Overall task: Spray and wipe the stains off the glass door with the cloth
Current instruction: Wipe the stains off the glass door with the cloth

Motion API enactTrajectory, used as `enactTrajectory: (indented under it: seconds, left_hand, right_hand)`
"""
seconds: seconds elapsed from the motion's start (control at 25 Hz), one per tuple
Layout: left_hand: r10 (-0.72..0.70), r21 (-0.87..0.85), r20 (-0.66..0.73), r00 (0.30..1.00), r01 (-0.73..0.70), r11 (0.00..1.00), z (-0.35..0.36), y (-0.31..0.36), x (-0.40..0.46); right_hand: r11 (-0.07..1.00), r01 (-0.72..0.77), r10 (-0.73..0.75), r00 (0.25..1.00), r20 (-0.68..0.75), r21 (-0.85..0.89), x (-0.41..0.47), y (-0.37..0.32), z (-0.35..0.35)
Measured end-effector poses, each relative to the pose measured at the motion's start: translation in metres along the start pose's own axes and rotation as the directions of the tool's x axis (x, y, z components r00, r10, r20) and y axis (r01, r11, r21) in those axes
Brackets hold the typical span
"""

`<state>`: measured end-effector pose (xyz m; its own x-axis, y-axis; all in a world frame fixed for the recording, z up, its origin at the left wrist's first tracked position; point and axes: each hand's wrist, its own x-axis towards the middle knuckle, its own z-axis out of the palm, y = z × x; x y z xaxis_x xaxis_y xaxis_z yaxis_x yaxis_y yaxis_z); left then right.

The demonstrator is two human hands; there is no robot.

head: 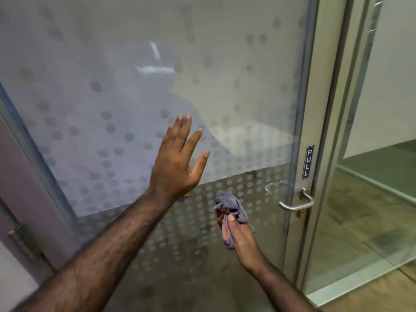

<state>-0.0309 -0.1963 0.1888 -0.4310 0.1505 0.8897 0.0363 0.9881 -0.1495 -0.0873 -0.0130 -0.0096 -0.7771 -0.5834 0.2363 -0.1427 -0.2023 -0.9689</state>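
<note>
Cloth (231, 212) bunched, upright; gripped by right hand (242, 242); left hand (180, 158) flat

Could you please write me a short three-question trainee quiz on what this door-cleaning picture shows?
1. Which hand grips the purple cloth?
2. True or false: the left hand is raised with straight fingers in front of the glass door.
3. The sign above the door handle reads: A) PUSH B) PULL C) EXIT

Key: 1. the right hand; 2. true; 3. B
</note>
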Motion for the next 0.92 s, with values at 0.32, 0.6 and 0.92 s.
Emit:
enactTrajectory:
  seconds: [0.32, 0.6, 0.92]
  left_hand:
    - [-0.454, -0.241, 0.627, 0.633, 0.712, 0.659, 0.021, 0.107, -0.109]
    - [-0.29, -0.301, 0.92, 0.263, 0.949, -0.094, 0.032, 0.171, -0.146]
    - [-0.316, -0.557, 0.796, 0.517, 0.83, -0.044, 0.014, 0.217, -0.14]
  right_hand:
    - [0.615, -0.086, 0.207, 0.977, -0.055, 0.784, -0.068, -0.05, -0.041]
    - [0.611, 0.028, 0.165, 0.973, -0.162, 0.791, -0.128, -0.069, -0.064]
    - [0.751, 0.023, 0.205, 0.942, -0.266, 0.66, -0.2, -0.074, -0.105]
